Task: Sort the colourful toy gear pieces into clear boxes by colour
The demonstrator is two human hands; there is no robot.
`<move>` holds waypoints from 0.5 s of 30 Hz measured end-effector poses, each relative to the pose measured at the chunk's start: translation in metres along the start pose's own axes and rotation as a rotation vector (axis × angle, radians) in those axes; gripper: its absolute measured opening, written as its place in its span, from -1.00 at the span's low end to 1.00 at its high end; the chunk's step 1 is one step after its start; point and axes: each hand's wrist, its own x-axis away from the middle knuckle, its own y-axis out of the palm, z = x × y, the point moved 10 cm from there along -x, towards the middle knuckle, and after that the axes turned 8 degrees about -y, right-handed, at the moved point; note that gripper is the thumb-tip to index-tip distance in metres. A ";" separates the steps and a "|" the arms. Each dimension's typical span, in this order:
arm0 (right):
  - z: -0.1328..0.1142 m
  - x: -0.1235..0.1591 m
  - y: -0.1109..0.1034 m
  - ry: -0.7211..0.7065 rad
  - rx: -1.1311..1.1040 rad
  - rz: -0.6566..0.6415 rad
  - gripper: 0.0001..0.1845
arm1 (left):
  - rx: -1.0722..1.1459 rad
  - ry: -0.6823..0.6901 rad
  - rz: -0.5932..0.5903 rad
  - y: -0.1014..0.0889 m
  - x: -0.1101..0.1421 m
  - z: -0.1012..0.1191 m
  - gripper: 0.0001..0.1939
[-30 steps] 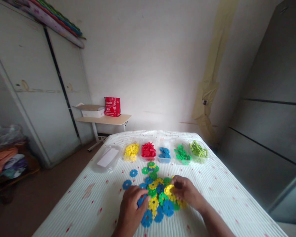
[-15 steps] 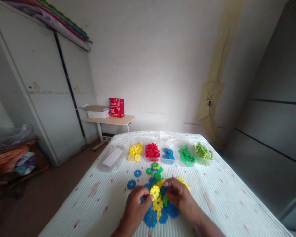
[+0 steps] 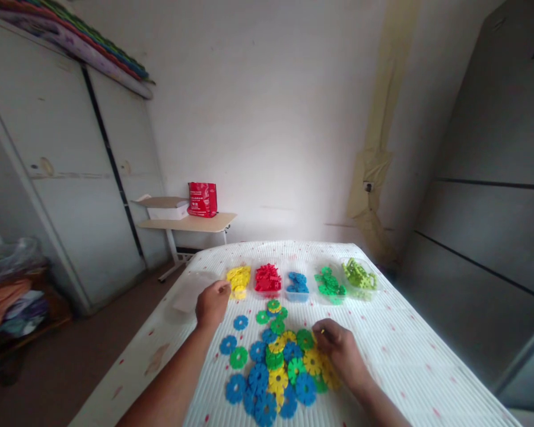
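My left hand [image 3: 212, 303] is at the near left edge of the tub of yellow discs [image 3: 239, 279]. Its fingers are curled together, and anything between them is hidden. My right hand [image 3: 340, 351] hovers at the right side of a flower-like cluster of notched plastic discs, pinching a yellow disc of which only a sliver shows. In the cluster are blue discs [image 3: 265, 409], yellow discs [image 3: 277, 379], and green discs [image 3: 296, 369], overlapping one another. Some look joined, but the joints are too small to make out. Loose blue discs [image 3: 228, 344] lie to the left.
Behind the cluster stand tubs of red pieces [image 3: 267, 279], blue pieces [image 3: 298, 283], green pieces [image 3: 330, 283] and light green pieces [image 3: 359, 274]. A clear lid or tray [image 3: 189, 296] lies at the left. A red bag [image 3: 202, 200] sits on a side table [image 3: 196, 223].
My left hand has left the middle of the cluster and moved forward-left to the yellow tub. My right hand has shifted right, uncovering more of the discs.
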 end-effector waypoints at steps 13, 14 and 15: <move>0.029 -0.003 -0.030 0.107 0.030 0.158 -0.77 | 0.135 -0.154 0.033 -0.017 0.044 -0.090 -0.62; 0.026 -0.004 -0.028 0.073 0.078 0.133 -0.77 | 0.147 -0.158 0.026 -0.017 0.044 -0.089 -0.62; 0.022 -0.004 -0.025 0.031 0.128 0.105 -0.76 | 0.152 -0.158 0.025 -0.017 0.045 -0.089 -0.62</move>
